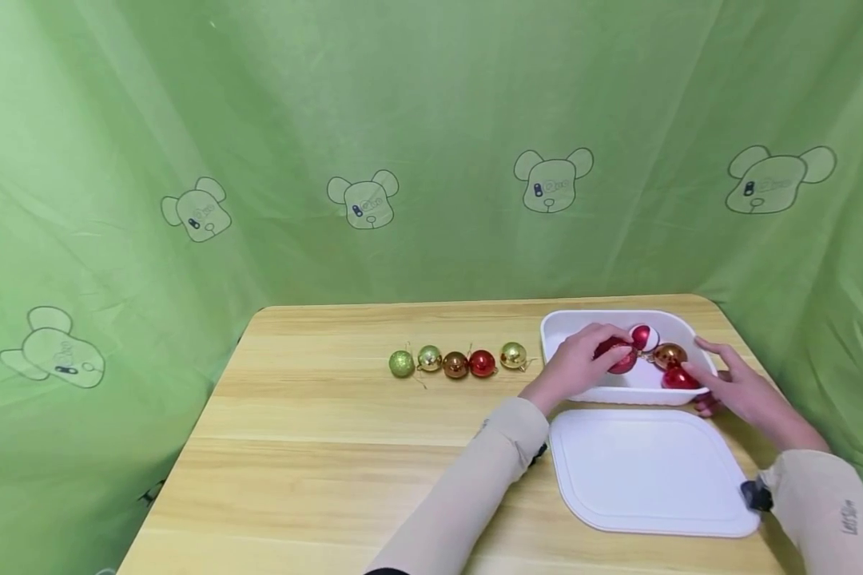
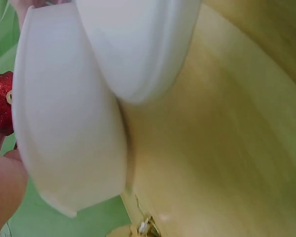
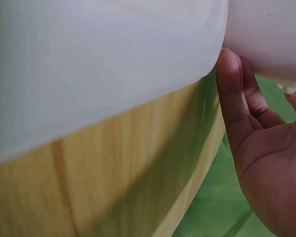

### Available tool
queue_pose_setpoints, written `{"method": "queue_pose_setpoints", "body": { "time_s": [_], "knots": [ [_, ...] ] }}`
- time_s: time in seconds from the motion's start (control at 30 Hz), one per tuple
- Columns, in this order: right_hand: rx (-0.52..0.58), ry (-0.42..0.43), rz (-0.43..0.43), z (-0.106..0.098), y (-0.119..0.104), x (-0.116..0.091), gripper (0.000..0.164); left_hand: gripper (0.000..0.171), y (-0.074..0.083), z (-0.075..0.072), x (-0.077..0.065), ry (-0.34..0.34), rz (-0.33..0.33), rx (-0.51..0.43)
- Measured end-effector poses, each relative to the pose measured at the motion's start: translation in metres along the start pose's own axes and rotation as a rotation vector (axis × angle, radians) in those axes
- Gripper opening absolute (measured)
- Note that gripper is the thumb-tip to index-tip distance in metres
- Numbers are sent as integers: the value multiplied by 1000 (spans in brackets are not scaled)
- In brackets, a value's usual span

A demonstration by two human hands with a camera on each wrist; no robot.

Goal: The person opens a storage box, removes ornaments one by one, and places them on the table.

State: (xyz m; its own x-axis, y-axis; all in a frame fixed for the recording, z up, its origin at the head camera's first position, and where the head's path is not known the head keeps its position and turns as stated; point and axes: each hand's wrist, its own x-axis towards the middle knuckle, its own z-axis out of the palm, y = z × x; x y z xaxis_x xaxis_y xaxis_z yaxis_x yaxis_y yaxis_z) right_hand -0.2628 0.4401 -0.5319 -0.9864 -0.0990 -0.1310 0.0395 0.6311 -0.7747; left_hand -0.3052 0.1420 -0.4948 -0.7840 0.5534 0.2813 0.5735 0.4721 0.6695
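Observation:
In the head view my left hand [image 1: 582, 359] reaches over the near-left side of a white plastic box [image 1: 597, 394] and holds a red glitter bauble [image 1: 623, 361] above its floor. The left wrist view shows that bauble [image 2: 1, 106] ribbed, with a gold cap, beyond the box wall. My right hand [image 1: 744, 395] grips the box's right side, thumb over the rim and fingers against the outer wall, as the right wrist view shows. Inside the box lie a red-and-white bauble [image 1: 643, 337], a copper bauble [image 1: 669, 355] and a shiny red bauble [image 1: 679, 378].
Left of the box, a row of baubles lies on the wooden table [image 1: 316, 447]: glittery green [image 1: 402, 364], shiny light green [image 1: 429, 358], brown [image 1: 455, 366], red [image 1: 483, 363] and gold [image 1: 513, 354]. A white lid [image 1: 650, 471] lies in front of the box. Green cloth [image 1: 431, 96] hangs around.

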Motion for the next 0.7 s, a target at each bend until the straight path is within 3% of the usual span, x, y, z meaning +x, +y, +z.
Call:
{"method": "queue_pose_setpoints", "body": {
  "time_s": [0.33, 0.7],
  "knots": [
    [-20, -13, 9, -1, -4, -2, 82, 31, -11, -32, -14, 40, 21, -55],
    [-23, -19, 13, -1, -3, 0, 82, 33, -26, -62, -39, 23, 25, -130]
  ]
}}
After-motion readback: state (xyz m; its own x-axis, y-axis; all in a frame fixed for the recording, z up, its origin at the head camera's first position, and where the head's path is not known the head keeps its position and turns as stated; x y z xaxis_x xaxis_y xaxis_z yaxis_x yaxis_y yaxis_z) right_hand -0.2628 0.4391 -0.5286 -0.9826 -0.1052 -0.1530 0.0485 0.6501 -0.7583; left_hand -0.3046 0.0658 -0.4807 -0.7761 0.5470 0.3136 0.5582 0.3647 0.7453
